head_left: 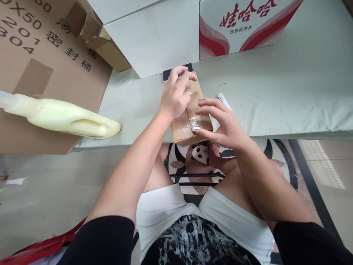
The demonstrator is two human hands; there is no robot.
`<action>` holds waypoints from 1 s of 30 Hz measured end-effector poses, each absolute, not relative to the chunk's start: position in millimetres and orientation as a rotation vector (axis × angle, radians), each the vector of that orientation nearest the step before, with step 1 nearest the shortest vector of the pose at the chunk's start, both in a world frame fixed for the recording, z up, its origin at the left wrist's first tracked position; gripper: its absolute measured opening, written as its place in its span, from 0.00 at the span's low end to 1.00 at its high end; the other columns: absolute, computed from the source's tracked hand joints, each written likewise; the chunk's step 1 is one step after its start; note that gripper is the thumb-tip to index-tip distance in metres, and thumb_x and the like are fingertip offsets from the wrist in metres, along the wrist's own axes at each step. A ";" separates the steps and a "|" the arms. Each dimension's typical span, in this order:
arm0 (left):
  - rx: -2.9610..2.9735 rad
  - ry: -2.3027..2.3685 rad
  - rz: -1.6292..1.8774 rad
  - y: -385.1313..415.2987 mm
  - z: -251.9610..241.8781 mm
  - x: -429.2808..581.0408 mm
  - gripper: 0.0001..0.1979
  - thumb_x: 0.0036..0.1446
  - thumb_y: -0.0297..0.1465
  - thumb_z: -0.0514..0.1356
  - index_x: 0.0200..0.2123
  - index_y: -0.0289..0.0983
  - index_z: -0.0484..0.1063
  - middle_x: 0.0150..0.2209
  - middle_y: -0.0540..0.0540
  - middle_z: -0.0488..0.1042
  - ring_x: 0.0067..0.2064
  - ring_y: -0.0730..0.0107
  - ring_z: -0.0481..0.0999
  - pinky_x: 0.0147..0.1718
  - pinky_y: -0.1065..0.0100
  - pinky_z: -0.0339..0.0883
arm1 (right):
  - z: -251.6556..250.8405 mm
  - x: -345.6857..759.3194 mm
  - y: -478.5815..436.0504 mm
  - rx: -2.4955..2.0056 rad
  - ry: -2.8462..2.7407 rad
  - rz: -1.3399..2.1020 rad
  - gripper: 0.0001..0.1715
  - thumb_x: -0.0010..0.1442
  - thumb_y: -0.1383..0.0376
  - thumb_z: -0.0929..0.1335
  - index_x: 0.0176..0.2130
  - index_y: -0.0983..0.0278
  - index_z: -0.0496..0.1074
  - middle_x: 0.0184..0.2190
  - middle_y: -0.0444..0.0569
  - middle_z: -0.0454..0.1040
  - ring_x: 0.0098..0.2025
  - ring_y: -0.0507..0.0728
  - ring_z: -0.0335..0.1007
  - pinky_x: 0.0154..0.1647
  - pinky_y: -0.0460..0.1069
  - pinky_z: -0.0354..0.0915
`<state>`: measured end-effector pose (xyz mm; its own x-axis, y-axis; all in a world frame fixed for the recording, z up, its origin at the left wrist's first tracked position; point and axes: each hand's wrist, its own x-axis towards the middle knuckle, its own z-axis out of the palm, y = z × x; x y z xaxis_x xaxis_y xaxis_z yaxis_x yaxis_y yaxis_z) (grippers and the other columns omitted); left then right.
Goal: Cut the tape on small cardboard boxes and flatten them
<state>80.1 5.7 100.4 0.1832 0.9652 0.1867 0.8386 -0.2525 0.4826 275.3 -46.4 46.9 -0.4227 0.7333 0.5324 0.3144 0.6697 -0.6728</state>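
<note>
A small brown cardboard box (180,125) with clear tape (196,120) along its top seam lies on the pale green cloth at the table's front edge. My left hand (176,92) rests over the box's far left part, fingers apart and bent, thumb on top near the tape. From the right side, my right hand (224,123) reaches over the box with spread fingers; its thumb tip is at the tape's near end. A dark-screened phone (166,75) lies just behind the box, partly covered by my left hand. Beyond my right fingers is a white box cutter (224,100), partly hidden.
Large white box (154,40) and red-and-white water carton (248,29) stand at the back. At left are a big printed cardboard carton (63,73) and a pale yellow bottle (74,117). The cloth-covered table (298,88) ends just before my knees.
</note>
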 end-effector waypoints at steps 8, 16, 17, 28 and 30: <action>2.198 1.748 0.679 6.8 98.1 80.1 0.27 0.53 0.28 0.56 0.54 0.56 0.72 0.64 0.49 0.68 0.68 0.52 0.65 0.67 0.48 0.62 | 37.4 269.5 -45.0 -0.692 -1.994 0.266 0.13 0.67 0.54 0.69 0.33 0.57 0.74 0.41 0.51 0.77 0.53 0.63 0.75 0.55 0.63 0.73; 2.203 1.777 0.694 5.6 99.7 81.4 0.25 0.55 0.29 0.56 0.55 0.54 0.71 0.62 0.48 0.70 0.69 0.52 0.64 0.67 0.49 0.61 | 32.1 265.6 -53.0 -0.740 -2.027 0.108 0.19 0.73 0.52 0.62 0.34 0.57 0.71 0.38 0.53 0.77 0.46 0.62 0.76 0.47 0.60 0.73; 2.202 1.782 0.696 4.9 100.2 81.7 0.25 0.55 0.29 0.55 0.55 0.54 0.71 0.62 0.48 0.69 0.70 0.53 0.63 0.67 0.49 0.61 | 29.7 263.9 -53.6 -0.754 -2.015 0.082 0.20 0.73 0.52 0.61 0.34 0.58 0.70 0.38 0.53 0.77 0.45 0.62 0.76 0.47 0.60 0.73; 2.103 1.782 1.003 15.8 77.3 65.1 0.10 0.65 0.34 0.53 0.49 0.50 0.67 0.60 0.50 0.68 0.68 0.57 0.59 0.69 0.50 0.59 | 15.0 249.9 -58.9 -0.726 -1.732 0.003 0.16 0.75 0.55 0.59 0.37 0.58 0.66 0.38 0.53 0.72 0.43 0.61 0.73 0.45 0.58 0.71; 2.052 1.848 1.042 12.0 79.0 65.4 0.09 0.68 0.34 0.52 0.48 0.49 0.67 0.60 0.48 0.68 0.68 0.56 0.61 0.66 0.50 0.63 | 17.8 249.7 -60.0 -0.678 -1.692 0.005 0.12 0.74 0.58 0.60 0.39 0.59 0.66 0.39 0.53 0.72 0.42 0.60 0.73 0.44 0.56 0.71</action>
